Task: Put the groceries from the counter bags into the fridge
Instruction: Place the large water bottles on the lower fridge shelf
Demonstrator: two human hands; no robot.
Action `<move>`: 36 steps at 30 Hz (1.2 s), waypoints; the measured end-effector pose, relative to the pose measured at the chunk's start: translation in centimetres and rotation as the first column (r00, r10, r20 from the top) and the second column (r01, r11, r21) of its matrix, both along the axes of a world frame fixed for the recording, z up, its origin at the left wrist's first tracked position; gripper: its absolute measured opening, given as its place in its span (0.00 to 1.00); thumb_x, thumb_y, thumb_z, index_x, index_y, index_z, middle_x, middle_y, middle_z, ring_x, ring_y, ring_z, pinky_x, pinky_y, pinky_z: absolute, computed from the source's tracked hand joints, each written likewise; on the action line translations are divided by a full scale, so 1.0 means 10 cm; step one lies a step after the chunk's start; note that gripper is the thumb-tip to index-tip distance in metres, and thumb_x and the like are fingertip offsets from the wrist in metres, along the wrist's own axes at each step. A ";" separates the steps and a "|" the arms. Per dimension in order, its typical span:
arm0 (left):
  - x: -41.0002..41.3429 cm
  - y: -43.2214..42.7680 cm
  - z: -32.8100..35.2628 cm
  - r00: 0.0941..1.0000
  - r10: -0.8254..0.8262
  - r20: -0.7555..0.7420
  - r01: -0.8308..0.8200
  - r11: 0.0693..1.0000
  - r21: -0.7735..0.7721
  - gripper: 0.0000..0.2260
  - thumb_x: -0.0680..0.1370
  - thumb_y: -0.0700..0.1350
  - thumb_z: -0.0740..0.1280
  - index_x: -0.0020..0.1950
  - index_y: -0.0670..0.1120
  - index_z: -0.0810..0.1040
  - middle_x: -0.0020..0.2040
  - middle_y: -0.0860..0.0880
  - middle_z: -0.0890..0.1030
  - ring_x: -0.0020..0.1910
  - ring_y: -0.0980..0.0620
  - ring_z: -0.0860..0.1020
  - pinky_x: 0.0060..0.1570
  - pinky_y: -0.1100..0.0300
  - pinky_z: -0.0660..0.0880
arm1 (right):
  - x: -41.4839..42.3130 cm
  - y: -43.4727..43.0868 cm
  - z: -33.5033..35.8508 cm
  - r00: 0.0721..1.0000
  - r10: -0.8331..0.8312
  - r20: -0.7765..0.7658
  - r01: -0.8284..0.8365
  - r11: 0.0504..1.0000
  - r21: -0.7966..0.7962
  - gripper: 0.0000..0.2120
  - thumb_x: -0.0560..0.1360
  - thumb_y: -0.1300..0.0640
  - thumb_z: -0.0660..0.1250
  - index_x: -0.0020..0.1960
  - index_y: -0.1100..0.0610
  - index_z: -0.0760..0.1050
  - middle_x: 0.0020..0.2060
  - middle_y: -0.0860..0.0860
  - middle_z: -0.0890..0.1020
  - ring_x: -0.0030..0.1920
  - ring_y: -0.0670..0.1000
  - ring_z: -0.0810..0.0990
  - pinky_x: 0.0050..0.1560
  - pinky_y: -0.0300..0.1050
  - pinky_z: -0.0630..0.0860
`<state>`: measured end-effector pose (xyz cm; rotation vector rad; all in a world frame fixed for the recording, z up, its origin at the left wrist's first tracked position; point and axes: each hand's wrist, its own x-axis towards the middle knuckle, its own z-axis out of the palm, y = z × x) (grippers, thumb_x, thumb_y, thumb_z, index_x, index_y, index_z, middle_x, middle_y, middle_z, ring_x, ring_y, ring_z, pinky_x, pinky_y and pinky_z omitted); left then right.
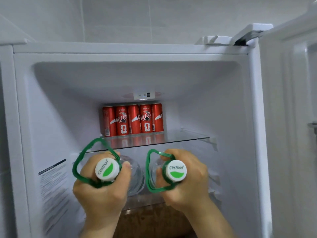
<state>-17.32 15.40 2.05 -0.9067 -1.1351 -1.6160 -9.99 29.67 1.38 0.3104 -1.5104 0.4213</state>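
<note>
1. Glass sets the upper limit: a clear shelf (180, 140) spans the open fridge (253, 117), its front edge just above both hands. The compartment under it is open at the front between white side walls, with free room outside each hand.
2. The left hand (101, 191) grips the neck of the left water bottle (135, 177), fingers curled round it below the cap. The right hand (187, 184) grips the right water bottle (154, 170) the same way. Both bottles lie level and side by side, caps toward the camera, bodies pointing into the compartment beneath the shelf. Whether the two touch cannot be told.
3. The left cap (107, 169) and the right cap (176, 170) each read "Cestbon" above a green leaf mark. Five red cans (133, 120) stand upright in a tight row at the back of the shelf; their white lettering is too small to read. A printed label (53, 186) on the left wall is blurred, as is a small sticker (144, 95) above the cans.
4. The bottles are clear plastic with white caps. A green plastic carry loop hangs from each neck, the left loop (77, 162) and the right loop (147, 169). The fridge lining is smooth and white, and the glass mirrors the cans. The fridge door (291, 117) stands open at right, with pale wall tiles (120, 18) above.
</note>
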 end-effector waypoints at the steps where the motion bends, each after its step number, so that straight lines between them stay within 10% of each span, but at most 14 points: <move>1: -0.05 0.02 -0.03 0.998 -0.045 -0.040 0.043 0.998 -0.034 0.08 0.68 0.49 0.71 0.45 0.55 0.78 0.41 0.67 0.81 0.38 0.59 0.81 0.39 0.69 0.77 | -0.06 0.01 -0.04 0.998 -0.033 0.051 0.033 0.999 -0.001 0.10 0.70 0.48 0.69 0.47 0.52 0.75 0.36 0.46 0.79 0.35 0.44 0.77 0.35 0.39 0.76; 10: -0.48 0.07 -0.70 0.991 0.055 0.122 -0.022 0.965 -0.261 0.23 0.62 0.58 0.73 0.54 0.49 0.80 0.56 0.49 0.80 0.54 0.49 0.80 0.57 0.57 0.76 | -0.32 0.23 -0.54 0.848 0.048 0.528 0.029 0.990 -0.138 0.23 0.69 0.37 0.71 0.60 0.42 0.71 0.67 0.28 0.64 0.71 0.36 0.63 0.69 0.40 0.67; 14: -0.62 0.10 -1.00 0.949 0.199 0.246 -0.069 0.889 -0.453 0.31 0.58 0.53 0.80 0.60 0.55 0.78 0.62 0.58 0.75 0.59 0.51 0.77 0.61 0.78 0.64 | -0.34 0.32 -0.70 0.705 -0.001 0.710 0.071 0.995 -0.069 0.31 0.69 0.39 0.74 0.68 0.38 0.66 0.65 0.22 0.48 0.71 0.31 0.51 0.68 0.28 0.51; 20: -0.83 0.06 -1.26 0.913 0.322 0.250 -0.059 0.711 -0.701 0.43 0.53 0.51 0.84 0.56 0.81 0.65 0.66 0.78 0.61 0.68 0.60 0.69 0.64 0.79 0.56 | -0.40 0.43 -0.96 0.632 0.026 0.774 0.027 0.998 -0.055 0.36 0.69 0.42 0.74 0.70 0.32 0.57 0.72 0.25 0.39 0.77 0.37 0.42 0.75 0.41 0.52; 28: -0.48 -0.42 -1.00 0.923 0.055 0.380 0.233 0.708 -0.667 0.40 0.50 0.68 0.78 0.61 0.75 0.70 0.68 0.68 0.70 0.66 0.67 0.70 0.61 0.66 0.68 | -0.31 0.66 -0.91 0.475 0.082 0.876 0.026 0.994 -0.107 0.42 0.76 0.60 0.70 0.68 0.22 0.52 0.75 0.28 0.44 0.77 0.37 0.46 0.78 0.50 0.54; 33: -0.32 -0.48 -0.90 0.957 0.240 0.162 -0.063 0.719 -0.692 0.40 0.63 0.43 0.81 0.61 0.77 0.66 0.58 0.69 0.74 0.53 0.63 0.78 0.47 0.67 0.77 | -0.29 0.65 -0.75 0.469 0.463 0.752 -0.084 0.871 -0.484 0.35 0.75 0.72 0.63 0.61 0.30 0.73 0.73 0.32 0.61 0.74 0.35 0.57 0.77 0.46 0.56; 36: -0.29 -0.50 -0.84 0.937 0.344 -0.065 -0.263 0.570 -0.778 0.23 0.69 0.48 0.76 0.58 0.68 0.74 0.61 0.68 0.72 0.54 0.64 0.75 0.50 0.69 0.72 | -0.29 0.53 -0.63 0.531 0.559 0.636 -0.093 0.785 -0.612 0.22 0.78 0.67 0.62 0.55 0.40 0.81 0.66 0.34 0.68 0.69 0.36 0.64 0.71 0.38 0.59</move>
